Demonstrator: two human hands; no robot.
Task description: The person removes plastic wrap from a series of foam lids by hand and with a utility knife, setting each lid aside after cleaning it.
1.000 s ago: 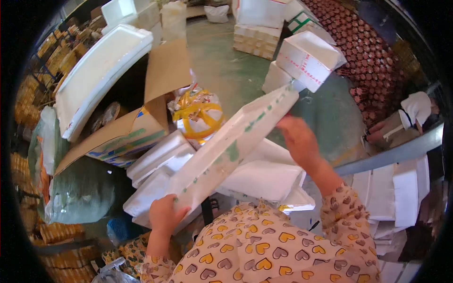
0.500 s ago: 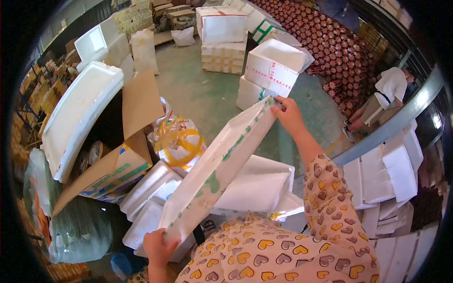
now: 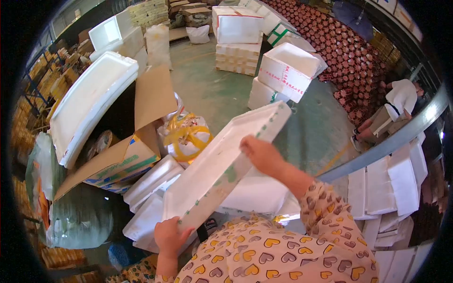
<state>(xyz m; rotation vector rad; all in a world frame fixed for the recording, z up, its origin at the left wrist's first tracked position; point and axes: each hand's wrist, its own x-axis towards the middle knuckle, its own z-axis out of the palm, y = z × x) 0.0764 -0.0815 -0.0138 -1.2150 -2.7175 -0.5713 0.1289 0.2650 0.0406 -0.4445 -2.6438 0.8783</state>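
The fingers (image 3: 172,222) of the left hand (image 3: 171,240) are clenched on the near end of a long, shallow foam lid (image 3: 205,170), with the thumb laid along its green-marked side. The fingers of the right hand (image 3: 265,156) are bent against the rim of the long side, toward the far end; whether the rim is grasped there or only pressed cannot be told. The foam lid is held tilted in front of the body, its hollow face turned up and to the left and its far end pointed away to the right.

Beneath it, white foam pieces (image 3: 257,194) are partly covered. More foam pieces (image 3: 152,183) are seen to its left, beside an open cardboard box (image 3: 123,162) printed in green and blue. Inside that box a roll (image 3: 104,141) is partly seen, and a larger white foam lid (image 3: 92,104) is slanted over its opening. Between the box and the held lid, a bundle (image 3: 189,141) is wound with yellow tape.

Beyond the far end, a foam box with red print (image 3: 288,70) is set on another foam box (image 3: 264,94). To the right, a curved metal rail (image 3: 387,141) is passed by stacked foam sheets (image 3: 377,181), and a person (image 3: 394,106) is seen bent over behind the rail.
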